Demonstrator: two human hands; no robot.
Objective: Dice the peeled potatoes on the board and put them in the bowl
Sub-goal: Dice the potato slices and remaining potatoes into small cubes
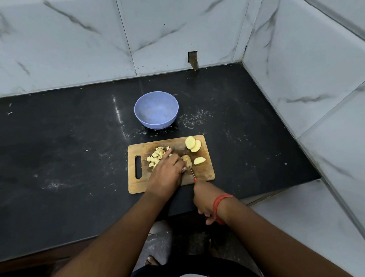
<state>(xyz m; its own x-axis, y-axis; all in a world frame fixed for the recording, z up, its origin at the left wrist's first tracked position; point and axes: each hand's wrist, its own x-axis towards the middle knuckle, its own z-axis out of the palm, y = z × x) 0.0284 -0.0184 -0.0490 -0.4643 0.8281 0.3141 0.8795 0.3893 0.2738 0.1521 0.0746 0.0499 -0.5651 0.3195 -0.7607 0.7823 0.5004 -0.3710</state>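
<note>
— Where's the work?
— Mid wooden chopping board point(137, 184): left hand point(165, 172) pins the pale peeled potato piece point(187, 159); right hand point(204, 198) grips the thin red-handled knife point(191, 170).
— Advice?
— Tuck fingertips, cut evenly; the round lilac plastic bowl point(156, 110) waits beyond the board's far edge.

A home kitchen corner, as I see it through the head camera.

I'm looking down at a black stone countertop point(59, 157) set into a corner of white marble-pattern wall tiles point(73, 37), dusted with pale crumbs and scraps. On it lie a rectangular wooden chopping board with a handle slot point(137, 182) carrying pale yellow cut potato pieces point(157, 156), and a round lilac plastic bowl point(156, 110) behind it. Below the counter edge I see a tiled floor point(302, 227).
</note>
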